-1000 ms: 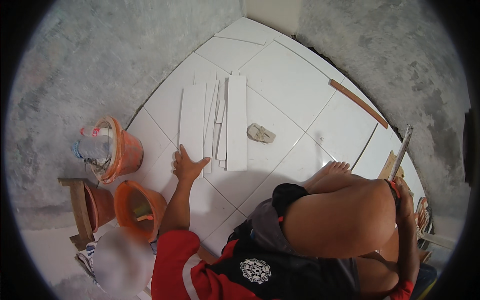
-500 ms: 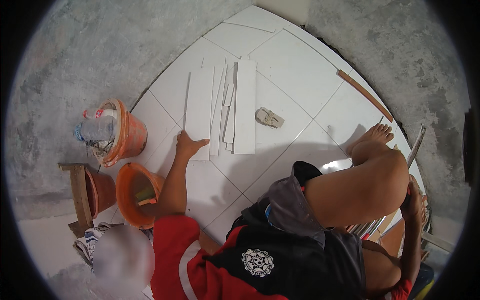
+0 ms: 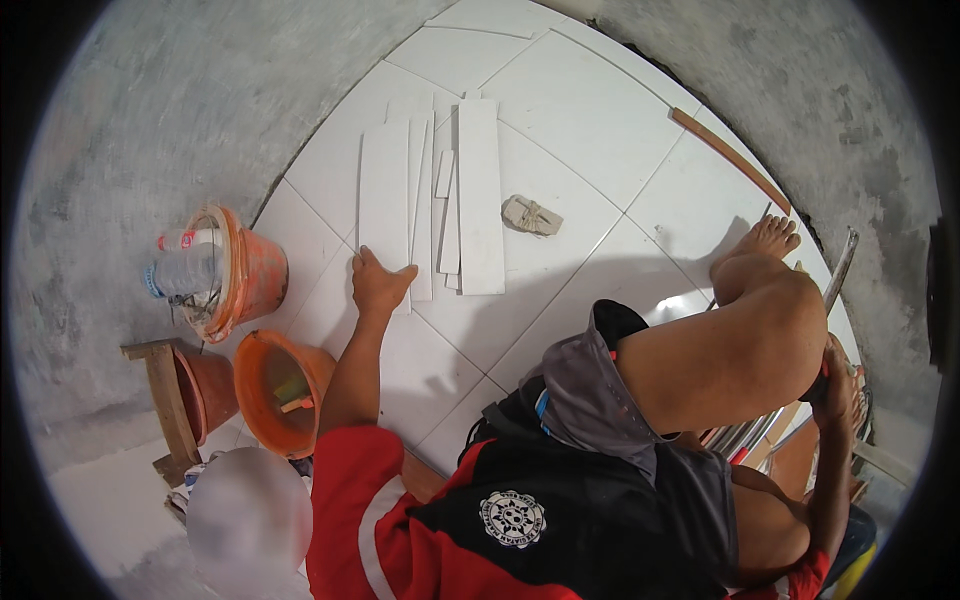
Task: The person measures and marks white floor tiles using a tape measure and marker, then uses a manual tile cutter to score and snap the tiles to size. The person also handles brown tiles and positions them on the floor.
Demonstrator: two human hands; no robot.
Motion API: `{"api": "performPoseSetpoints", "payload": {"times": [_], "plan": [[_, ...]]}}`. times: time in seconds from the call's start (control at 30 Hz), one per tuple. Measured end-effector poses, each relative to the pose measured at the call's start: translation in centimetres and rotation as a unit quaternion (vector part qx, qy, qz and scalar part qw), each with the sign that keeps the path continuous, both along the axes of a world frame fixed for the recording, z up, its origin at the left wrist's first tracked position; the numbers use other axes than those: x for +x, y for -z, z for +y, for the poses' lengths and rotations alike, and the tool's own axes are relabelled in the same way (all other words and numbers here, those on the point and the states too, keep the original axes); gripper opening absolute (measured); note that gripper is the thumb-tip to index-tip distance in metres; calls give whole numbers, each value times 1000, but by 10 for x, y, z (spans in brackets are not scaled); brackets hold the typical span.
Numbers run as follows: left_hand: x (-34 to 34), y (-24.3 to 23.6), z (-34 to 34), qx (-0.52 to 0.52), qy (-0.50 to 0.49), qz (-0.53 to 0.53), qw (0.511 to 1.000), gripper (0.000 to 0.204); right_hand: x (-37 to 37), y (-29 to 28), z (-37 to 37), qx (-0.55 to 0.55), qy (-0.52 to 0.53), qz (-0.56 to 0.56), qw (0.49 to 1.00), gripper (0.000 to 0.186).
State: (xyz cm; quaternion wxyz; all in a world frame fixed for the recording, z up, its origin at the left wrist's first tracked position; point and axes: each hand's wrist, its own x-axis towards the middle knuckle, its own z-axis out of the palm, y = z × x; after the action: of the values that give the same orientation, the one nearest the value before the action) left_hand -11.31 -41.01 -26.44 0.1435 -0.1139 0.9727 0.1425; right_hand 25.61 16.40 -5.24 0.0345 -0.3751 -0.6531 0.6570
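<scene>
My left hand (image 3: pixel 382 284) spans the near end of a white tile strip (image 3: pixel 385 190), with thumb and fingers at its two long edges. More narrow white strips (image 3: pixel 422 210) lie close beside and partly under it. A wider white strip (image 3: pixel 481 195) lies to their right, with short offcuts (image 3: pixel 445 175) along its left side. Beside my bent right knee, my right hand (image 3: pixel 836 392) is closed round a dark object (image 3: pixel 818 387). My leg hides most of that object, so its kind does not show.
A small grey block tied with string (image 3: pixel 531 215) lies right of the strips. An orange bucket with plastic bottles (image 3: pixel 265 275), another orange bucket (image 3: pixel 275 435) and a brown pot with a wooden piece (image 3: pixel 205 390) stand left. A brown strip (image 3: pixel 730 160) lies along the right wall.
The view has shifted slightly, so the strips and the block appear higher and further left. My left hand stays at the same strip end; my right hand remains by the knee.
</scene>
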Motion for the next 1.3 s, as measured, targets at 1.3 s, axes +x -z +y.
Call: {"api": "performPoseSetpoints", "payload": {"times": [1.3], "plan": [[-29,-42,-27,373,-66,50,924,44,4,-8,3,25,-31,5,999,52]]}}
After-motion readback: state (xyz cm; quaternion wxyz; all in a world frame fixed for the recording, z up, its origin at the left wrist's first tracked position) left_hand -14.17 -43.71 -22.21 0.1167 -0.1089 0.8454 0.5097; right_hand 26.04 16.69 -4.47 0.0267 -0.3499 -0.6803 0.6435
